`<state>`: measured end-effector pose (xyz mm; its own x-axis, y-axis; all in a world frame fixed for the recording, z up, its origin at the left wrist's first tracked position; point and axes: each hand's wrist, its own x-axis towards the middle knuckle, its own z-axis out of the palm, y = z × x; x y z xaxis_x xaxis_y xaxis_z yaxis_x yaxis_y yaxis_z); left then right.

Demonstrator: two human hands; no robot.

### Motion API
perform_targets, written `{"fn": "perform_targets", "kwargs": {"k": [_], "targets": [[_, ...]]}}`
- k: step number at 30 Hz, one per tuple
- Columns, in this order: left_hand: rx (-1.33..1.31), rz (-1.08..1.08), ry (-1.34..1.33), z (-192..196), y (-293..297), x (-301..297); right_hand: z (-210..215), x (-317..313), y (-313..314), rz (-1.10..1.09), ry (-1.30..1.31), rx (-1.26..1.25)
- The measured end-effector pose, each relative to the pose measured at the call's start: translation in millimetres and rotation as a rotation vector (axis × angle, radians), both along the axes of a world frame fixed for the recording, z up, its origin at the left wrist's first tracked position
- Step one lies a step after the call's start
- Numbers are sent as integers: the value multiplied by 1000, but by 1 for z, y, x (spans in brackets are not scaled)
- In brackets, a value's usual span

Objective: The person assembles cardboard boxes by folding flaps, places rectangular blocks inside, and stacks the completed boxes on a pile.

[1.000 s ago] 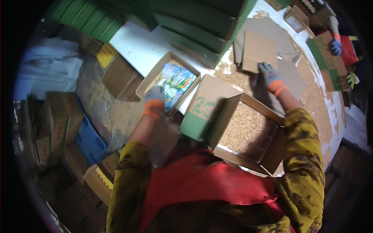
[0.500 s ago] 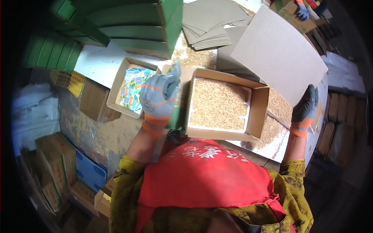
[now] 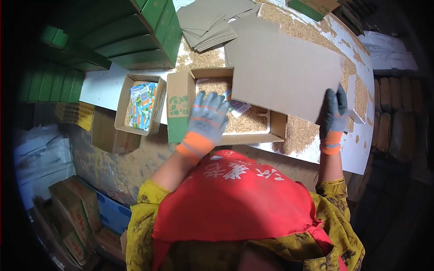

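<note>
An open brown-and-green carton [image 3: 180, 105] lies on the white table, filled with pale husk [image 3: 253, 123]. My left hand [image 3: 205, 119], in a grey glove with an orange cuff, hovers over its left half with fingers spread. A small printed leaflet [image 3: 238, 106] lies on the husk at those fingertips. My right hand [image 3: 333, 116], gloved the same way, grips the lower right edge of a flat cardboard sheet [image 3: 285, 72]. The sheet is held tilted over the carton's far right part.
A smaller open box [image 3: 123, 118] with colourful packets [image 3: 142, 106] sits left of the carton. Loose husk covers the table [image 3: 101, 88]. Cardboard sheets [image 3: 208, 25] are stacked behind, green cartons [image 3: 135, 36] at back left. Brown cartons [image 3: 72, 212] and a blue crate [image 3: 113, 213] stand below left.
My left hand moved from the packet box to over the carton, where a leaflet now lies. My right hand brought the cardboard sheet in over the carton.
</note>
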<state>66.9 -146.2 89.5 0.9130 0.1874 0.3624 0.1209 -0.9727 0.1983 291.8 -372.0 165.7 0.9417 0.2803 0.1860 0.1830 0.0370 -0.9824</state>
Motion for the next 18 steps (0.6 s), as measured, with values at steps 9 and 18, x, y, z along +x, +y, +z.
{"fn": "perform_targets", "kwargs": {"k": [9,18], "targets": [[-923,449,-265,-23,18,-19,-32,-54,33,445,-829,-1070],[-1926,144,-279,-20,45,-13,-29,-31,46,885,-545,-795]]}}
